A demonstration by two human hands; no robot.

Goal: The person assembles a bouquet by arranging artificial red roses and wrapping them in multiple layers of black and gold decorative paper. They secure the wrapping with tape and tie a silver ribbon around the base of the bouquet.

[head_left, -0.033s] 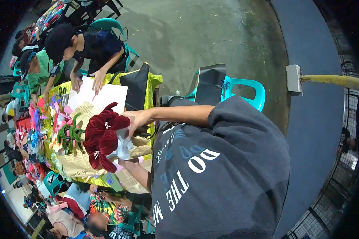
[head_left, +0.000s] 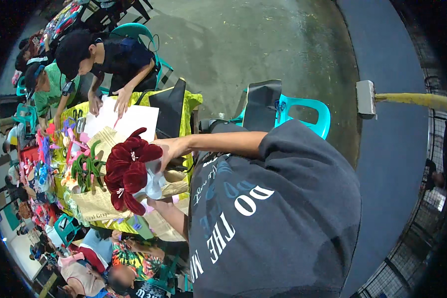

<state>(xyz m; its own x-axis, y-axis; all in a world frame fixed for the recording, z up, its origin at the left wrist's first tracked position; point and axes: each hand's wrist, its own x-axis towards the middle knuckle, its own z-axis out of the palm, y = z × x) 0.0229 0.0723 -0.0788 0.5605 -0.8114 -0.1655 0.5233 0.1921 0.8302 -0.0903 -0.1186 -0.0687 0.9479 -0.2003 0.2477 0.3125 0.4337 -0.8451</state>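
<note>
A bouquet of dark red velvet lilies [head_left: 126,169], with pale stamens, is up over the table near its edge. White wrapping [head_left: 153,186] surrounds its base. My right hand [head_left: 169,148] reaches from the upper arm and closes round the wrapping beside the flowers. From below, my left hand [head_left: 160,203] meets the base of the same bouquet; most of its fingers are hidden behind the wrapping. Newsprint-patterned paper [head_left: 92,204] lies under and around the flowers. Green fuzzy leaves [head_left: 87,171] rest just to the left of the blooms.
The yellow table cover [head_left: 194,102] carries colourful craft pieces [head_left: 74,149]. A co-worker [head_left: 124,57] leans over a white sheet [head_left: 146,119], next to a black sheet [head_left: 171,107]. A teal chair [head_left: 320,116] holds a black panel [head_left: 262,102]. More people sit farther left.
</note>
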